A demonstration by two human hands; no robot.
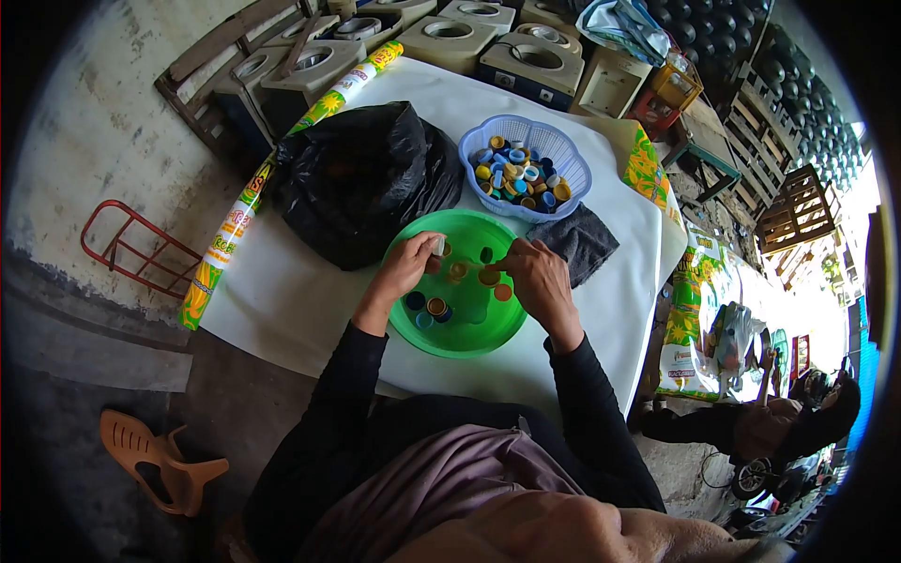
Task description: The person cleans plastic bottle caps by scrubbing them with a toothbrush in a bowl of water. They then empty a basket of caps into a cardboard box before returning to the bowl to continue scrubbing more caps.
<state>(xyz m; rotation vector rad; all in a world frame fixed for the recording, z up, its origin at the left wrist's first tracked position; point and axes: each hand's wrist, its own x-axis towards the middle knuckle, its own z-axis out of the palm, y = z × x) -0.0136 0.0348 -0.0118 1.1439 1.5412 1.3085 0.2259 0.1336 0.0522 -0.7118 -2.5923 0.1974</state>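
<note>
A round green basin [457,342] holds several bottle caps, among them a dark blue cap [415,300], a gold-coloured cap [436,306] and an orange cap [503,293]. Over its left side, my left hand [409,269] is closed, with a small whitish cap [438,246] between thumb and fingers. My right hand [542,284] is over the right rim, fingers bent together near a yellowish cap [488,277]; what its fingertips hold, if anything, is hidden. Behind the basin stands a light blue basket [574,155] full of mixed caps.
A black plastic bag [366,178] lies open left of the basket, and a dark cloth [587,246] lies right of the basin. A printed roll [230,230] runs along the table's left edge. Farther right is another person [765,427]; an orange chair [161,460] is lower left.
</note>
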